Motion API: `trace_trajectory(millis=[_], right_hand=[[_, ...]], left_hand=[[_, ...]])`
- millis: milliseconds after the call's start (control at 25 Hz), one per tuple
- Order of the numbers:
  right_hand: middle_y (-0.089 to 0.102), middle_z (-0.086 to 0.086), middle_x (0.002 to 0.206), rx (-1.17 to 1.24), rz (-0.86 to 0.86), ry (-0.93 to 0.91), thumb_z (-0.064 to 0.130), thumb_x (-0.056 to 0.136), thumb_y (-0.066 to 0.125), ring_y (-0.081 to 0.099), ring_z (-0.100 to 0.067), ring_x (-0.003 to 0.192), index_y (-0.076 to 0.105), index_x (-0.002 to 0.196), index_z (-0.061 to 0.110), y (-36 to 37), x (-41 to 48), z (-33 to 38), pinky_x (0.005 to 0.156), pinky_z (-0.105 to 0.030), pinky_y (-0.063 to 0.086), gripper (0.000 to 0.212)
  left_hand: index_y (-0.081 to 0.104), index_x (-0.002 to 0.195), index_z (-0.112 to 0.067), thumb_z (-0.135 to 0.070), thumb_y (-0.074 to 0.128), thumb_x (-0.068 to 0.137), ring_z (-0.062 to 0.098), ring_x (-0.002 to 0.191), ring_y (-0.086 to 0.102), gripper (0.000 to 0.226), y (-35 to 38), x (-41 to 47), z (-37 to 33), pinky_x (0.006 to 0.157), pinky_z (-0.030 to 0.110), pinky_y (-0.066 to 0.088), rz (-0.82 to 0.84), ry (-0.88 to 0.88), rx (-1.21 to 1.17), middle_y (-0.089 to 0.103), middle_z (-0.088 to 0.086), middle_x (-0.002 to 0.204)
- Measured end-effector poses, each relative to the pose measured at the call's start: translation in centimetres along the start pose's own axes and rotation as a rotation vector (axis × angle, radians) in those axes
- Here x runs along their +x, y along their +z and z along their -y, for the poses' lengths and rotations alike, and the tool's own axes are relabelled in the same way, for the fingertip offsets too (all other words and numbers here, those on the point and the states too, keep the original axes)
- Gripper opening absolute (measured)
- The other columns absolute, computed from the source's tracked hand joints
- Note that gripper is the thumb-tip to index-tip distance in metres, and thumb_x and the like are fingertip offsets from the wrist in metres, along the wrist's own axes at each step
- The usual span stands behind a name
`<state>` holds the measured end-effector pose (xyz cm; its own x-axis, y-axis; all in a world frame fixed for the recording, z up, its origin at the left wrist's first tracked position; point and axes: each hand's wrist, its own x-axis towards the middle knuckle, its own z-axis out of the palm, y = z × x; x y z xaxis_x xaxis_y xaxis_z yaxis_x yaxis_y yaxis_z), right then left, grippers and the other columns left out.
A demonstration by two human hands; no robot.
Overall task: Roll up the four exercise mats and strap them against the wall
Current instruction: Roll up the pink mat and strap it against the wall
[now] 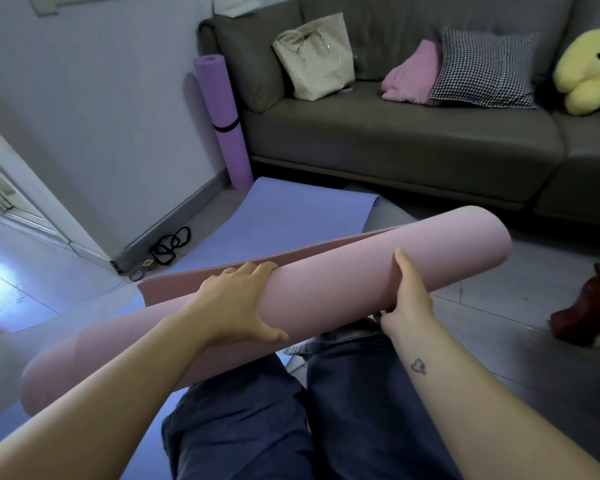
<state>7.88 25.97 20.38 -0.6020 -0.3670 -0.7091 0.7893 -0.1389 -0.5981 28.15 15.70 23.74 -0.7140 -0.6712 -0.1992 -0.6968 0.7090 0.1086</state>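
Note:
A pink mat (333, 285), rolled into a thick tube, lies across my lap with its loose edge showing along the far side. My left hand (238, 303) grips the roll near its middle, fingers over the top and thumb underneath. My right hand (407, 292) holds the roll further right, fingers wrapped around its near side. A blue mat (274, 220) lies flat on the floor beyond the roll. A purple mat (224, 119) stands rolled upright in the corner, bound by a black strap, leaning between the wall and the sofa. Several black straps (172, 245) lie by the skirting board.
A grey sofa (413, 140) fills the back, carrying a beige bag (314, 57), a pink blanket (413, 74), a checked cushion (482, 69) and a yellow plush toy (589, 71). A dark red object (589, 306) stands on the tiled floor at the right. A doorway opens at the left.

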Motion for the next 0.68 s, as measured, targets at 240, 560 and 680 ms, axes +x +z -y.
trace_trajectory(millis=[240, 560, 680], right_hand=[[0.059, -0.001, 0.117, -0.057, 0.521, -0.046, 0.067, 0.072, 0.064, 0.053, -0.019, 0.11, 0.061, 0.113, 0.021, 6.2, -2.5, 5.2, 0.088, -0.055, 0.048, 0.062], [0.07, -0.002, 0.1, -0.342, 1.007, -0.21, 0.077, 0.075, 0.05, 0.06, -0.033, 0.108, 0.067, 0.112, 0.024, 15.8, -8.3, 11.3, 0.091, -0.061, 0.046, 0.067], [0.065, -0.003, 0.096, -0.33, 1.054, -0.24, 0.074, 0.075, 0.053, 0.059, -0.03, 0.104, 0.062, 0.121, 0.024, 17.3, -9.3, 13.4, 0.088, -0.066, 0.046, 0.069]], left_hand=[[0.014, 0.137, -0.055, -0.073, 0.066, 0.047, 0.007, 0.109, 0.049, 0.105, -5.0, 0.0, 2.6, 0.09, 0.034, 0.045, -0.201, -0.085, -0.244, 0.041, -0.022, 0.133], [-0.007, 0.128, -0.066, -0.038, 0.084, 0.064, 0.005, 0.103, 0.053, 0.115, -16.5, 3.2, 2.0, 0.073, 0.01, 0.044, -0.421, 0.053, -0.542, 0.039, -0.014, 0.133], [-0.005, 0.139, -0.054, -0.038, 0.082, 0.069, 0.004, 0.099, 0.056, 0.113, -19.5, 3.7, 2.0, 0.075, 0.012, 0.047, -0.351, 0.053, -0.523, 0.045, -0.011, 0.128]])
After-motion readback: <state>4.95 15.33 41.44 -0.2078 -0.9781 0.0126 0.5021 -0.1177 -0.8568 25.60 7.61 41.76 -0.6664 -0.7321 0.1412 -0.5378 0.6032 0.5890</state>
